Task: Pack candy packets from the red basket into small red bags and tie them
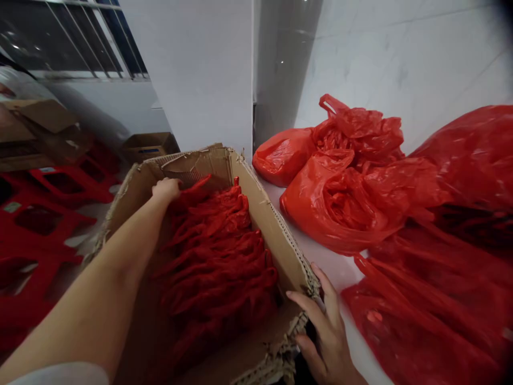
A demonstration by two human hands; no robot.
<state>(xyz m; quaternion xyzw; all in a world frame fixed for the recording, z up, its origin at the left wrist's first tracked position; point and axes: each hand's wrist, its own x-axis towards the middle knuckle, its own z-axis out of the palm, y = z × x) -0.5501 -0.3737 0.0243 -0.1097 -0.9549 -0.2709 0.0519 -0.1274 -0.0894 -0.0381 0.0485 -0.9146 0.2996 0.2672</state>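
Our left hand (166, 190) reaches the far end of the row of folded red bundles (216, 240) inside the cardboard box (270, 232); we can't tell whether its grip has closed on one. Our right hand (331, 337) spreads its fingers open against the torn rim. The row fills much of the box, while bulging red plastic bags (332, 214) lie outside; what remains, we can't tell.

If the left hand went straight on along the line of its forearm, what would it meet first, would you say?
The left hand would probably meet the cardboard box's far wall first, though how much depth lies between them is unclear.
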